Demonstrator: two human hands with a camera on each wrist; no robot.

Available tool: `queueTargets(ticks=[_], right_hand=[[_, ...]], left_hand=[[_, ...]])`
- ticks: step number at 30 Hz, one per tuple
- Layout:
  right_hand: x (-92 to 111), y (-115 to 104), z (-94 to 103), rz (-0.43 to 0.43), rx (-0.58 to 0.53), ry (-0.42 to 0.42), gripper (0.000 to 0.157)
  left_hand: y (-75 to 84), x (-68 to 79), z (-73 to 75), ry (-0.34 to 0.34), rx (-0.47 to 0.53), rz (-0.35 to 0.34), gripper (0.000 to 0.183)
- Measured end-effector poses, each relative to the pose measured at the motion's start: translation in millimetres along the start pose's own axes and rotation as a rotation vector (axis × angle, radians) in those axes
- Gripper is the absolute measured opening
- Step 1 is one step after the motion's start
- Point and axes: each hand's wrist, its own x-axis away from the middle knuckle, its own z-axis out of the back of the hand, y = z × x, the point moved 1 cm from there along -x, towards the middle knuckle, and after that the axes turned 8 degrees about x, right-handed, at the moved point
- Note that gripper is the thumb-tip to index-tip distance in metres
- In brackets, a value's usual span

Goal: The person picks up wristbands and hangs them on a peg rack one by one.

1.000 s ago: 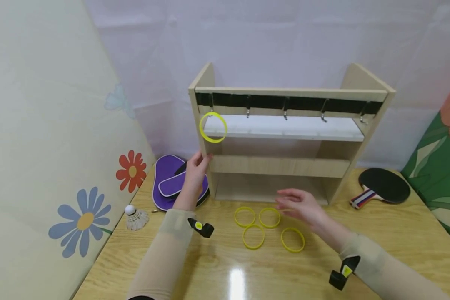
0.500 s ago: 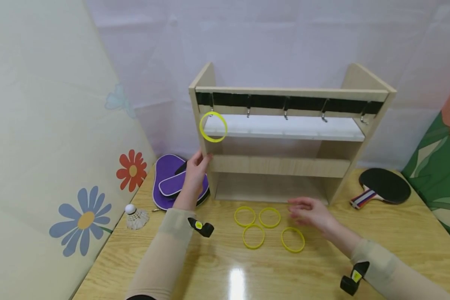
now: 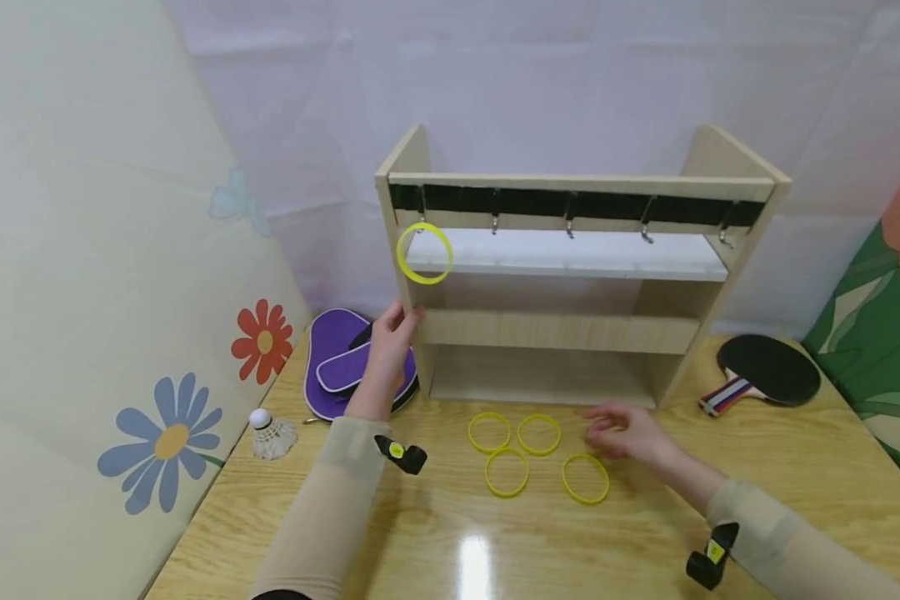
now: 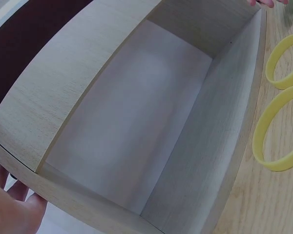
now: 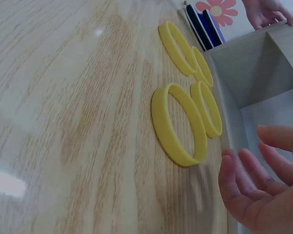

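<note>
My left hand (image 3: pixel 392 350) grips the left side panel of a small wooden shelf unit (image 3: pixel 562 331), thumb at the front edge and fingers along the outside, as the left wrist view shows. Five metal hooks line a black strip on its upper board; from the leftmost hangs a yellow ring (image 3: pixel 424 281). Several more yellow rings lie flat on the table before the unit, the rightmost ring (image 3: pixel 585 502) set a little apart. Just beyond that one, my right hand (image 3: pixel 630 433) hovers by the unit's base, its fingers loosely bent and holding nothing (image 5: pixel 263 190).
Left of the unit lies a purple paddle case (image 3: pixel 337 329), with a shuttlecock (image 3: pixel 272 437) nearer the table's left edge. A black table tennis paddle (image 3: pixel 768 371) rests on the table (image 3: pixel 555 550) to the right. Behind the unit hangs a pale cloth (image 3: pixel 570 83).
My right hand has moved to the right and a little toward me, away from above the rings' back edge. The left hand, the hanging ring and the rings on the table stay put.
</note>
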Motion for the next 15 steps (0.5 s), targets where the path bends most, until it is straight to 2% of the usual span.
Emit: queueTargets(ticks=[15], right_hand=[[-1, 15, -1.2, 0.001, 0.115, -0.051, 0.041]], left_hand=[[0.0, -0.2, 0.2, -0.014, 0.005, -0.004, 0.049]])
